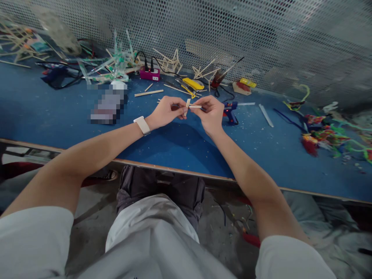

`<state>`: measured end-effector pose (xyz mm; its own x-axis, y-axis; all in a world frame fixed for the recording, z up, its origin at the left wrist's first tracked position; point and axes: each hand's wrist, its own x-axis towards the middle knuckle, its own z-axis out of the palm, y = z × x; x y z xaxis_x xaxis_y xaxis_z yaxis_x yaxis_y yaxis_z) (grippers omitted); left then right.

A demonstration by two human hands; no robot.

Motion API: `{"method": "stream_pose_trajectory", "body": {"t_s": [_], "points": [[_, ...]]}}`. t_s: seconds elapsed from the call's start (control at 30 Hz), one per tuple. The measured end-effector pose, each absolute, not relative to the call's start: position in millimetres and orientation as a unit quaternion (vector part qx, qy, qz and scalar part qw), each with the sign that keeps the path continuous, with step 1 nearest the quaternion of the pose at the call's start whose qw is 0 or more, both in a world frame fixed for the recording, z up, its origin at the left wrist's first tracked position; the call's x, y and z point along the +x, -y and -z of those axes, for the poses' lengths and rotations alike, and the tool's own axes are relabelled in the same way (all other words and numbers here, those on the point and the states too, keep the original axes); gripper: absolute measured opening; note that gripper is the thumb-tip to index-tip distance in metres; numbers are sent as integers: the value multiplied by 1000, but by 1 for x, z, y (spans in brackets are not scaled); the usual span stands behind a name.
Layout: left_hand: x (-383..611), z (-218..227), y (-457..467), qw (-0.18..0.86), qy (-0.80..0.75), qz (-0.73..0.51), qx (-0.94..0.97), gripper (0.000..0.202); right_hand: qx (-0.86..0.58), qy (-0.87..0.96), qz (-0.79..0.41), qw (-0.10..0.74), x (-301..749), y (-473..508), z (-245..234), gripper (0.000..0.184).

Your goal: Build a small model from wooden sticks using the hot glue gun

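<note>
Left hand (166, 112) pinches near-upright stick (187, 104) — right hand (211, 113) holds level stick (195, 106).

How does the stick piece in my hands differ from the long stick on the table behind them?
The stick piece is pinched between the left hand and right hand; the long stick lies flat on the table, untouched. The stick piece is short crossed bits; the long stick is one strip. Both are pale wood.

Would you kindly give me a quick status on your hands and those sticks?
Left hand and right hand both pinching small wooden sticks above the blue table. Glue gun lying close by right hand. Nothing blocking the hands.
</note>
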<state>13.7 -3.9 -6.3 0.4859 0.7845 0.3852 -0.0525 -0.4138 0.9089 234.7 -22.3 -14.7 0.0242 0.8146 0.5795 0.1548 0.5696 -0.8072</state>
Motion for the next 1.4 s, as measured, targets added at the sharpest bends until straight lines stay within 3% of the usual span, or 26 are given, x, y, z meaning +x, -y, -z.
{"method": "stream_pose_trajectory", "body": {"t_s": [1.4], "points": [[12,8,2,471,-235,-442,726,34,-355,648,-274,616,237,21,16,58]]}}
